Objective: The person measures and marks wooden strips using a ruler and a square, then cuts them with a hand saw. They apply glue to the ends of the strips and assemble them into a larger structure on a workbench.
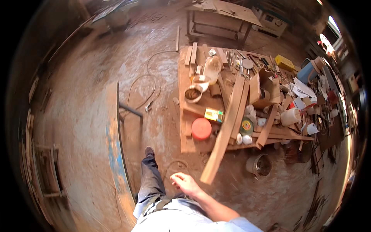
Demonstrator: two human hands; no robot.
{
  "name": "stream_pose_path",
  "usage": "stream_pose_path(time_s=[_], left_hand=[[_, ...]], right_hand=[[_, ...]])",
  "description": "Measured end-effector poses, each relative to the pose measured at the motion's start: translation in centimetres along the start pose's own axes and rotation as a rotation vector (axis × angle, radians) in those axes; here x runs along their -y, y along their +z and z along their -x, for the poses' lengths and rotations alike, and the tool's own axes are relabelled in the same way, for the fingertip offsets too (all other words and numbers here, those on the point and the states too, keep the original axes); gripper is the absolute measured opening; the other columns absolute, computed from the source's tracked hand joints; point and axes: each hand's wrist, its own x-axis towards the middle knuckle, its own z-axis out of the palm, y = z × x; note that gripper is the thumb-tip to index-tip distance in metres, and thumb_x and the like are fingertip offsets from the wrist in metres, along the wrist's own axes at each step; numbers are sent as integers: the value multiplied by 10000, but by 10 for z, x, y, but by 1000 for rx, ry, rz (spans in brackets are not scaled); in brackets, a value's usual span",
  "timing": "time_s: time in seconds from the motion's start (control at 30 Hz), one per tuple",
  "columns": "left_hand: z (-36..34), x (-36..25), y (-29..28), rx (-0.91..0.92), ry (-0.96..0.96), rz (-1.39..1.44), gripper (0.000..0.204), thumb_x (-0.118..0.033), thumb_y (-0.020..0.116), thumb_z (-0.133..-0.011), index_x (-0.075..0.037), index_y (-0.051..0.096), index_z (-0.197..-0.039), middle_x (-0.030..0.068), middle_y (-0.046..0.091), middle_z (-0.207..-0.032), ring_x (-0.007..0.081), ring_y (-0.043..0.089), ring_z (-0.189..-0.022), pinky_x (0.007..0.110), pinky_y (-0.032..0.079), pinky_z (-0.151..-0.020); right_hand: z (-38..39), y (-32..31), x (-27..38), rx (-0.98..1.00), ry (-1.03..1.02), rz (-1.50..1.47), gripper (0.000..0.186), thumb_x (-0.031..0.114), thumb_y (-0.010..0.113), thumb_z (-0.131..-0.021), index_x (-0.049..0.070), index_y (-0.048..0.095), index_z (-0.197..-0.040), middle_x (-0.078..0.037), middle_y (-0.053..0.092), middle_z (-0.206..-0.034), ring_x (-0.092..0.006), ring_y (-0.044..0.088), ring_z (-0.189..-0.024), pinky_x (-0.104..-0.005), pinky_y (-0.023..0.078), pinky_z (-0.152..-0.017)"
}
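Note:
My right hand (186, 183) hangs in front of my body, above the floor and near my leg. Its fingers are loosely bent and a little apart, with nothing visible in them. The closest thing to it is a long wooden plank (223, 144), whose near end juts over the edge of the cluttered workbench (187, 145); hand and plank do not touch. My left hand does not show. On the bench's near left corner are a red round lid (201, 129), a small yellow and green box (213, 115) and a dirty open tub (193, 94).
A narrow bench (114, 152) with worn blue paint stands at my left. A hose or cable (155, 82) loops across the floor ahead. Under the workbench's near edge sits a bucket (259, 165). Another table (228, 11) stands at the back.

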Motion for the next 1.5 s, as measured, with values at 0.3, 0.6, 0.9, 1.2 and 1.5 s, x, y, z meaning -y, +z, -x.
stream_pose_path(time_s=[0.3,0.6,0.9,1.2,1.5], left_hand=[[-223,-107,-463,179,192,-906,400,-382,607,-813,-87,707,-1064,210,666,-1073,371,646,-993,424,495,-910],[-312,-613,-701,-462,897,169,426,-141,598,-907,-39,540,-1316,86,678,-1038,140,620,-912,276,496,-825],[-319,-774,-678,-232,1118,-440,398,-195,671,-845,-43,599,-1206,154,675,-1016,307,664,-893,372,540,-786],[-415,-874,-820,-309,586,-66,471,-173,608,-885,36,524,-1298,138,690,-1032,175,662,-895,293,518,-803],[-460,-1136,-866,100,599,206,522,-188,586,-924,56,438,-1361,157,659,-1069,186,650,-895,288,521,-777]], right_hand=[[-184,46,68,-322,-90,-431,334,129,632,-926,30,555,-1235,-27,628,-1089,-82,593,-858,-234,520,-706],[-327,62,264,-610,-222,166,355,186,679,-882,-2,605,-1174,-94,649,-1069,-163,629,-902,-292,523,-818],[-462,2,419,-715,-250,337,429,197,676,-880,-25,560,-1228,-100,683,-1013,-144,649,-885,-283,521,-797],[-686,-117,565,-721,-336,232,418,248,663,-874,-18,576,-1184,-130,681,-887,-195,658,-792,-334,522,-728],[-765,-246,667,-943,-321,-40,388,243,672,-879,1,594,-1171,-119,689,-889,-168,670,-786,-298,525,-720]])
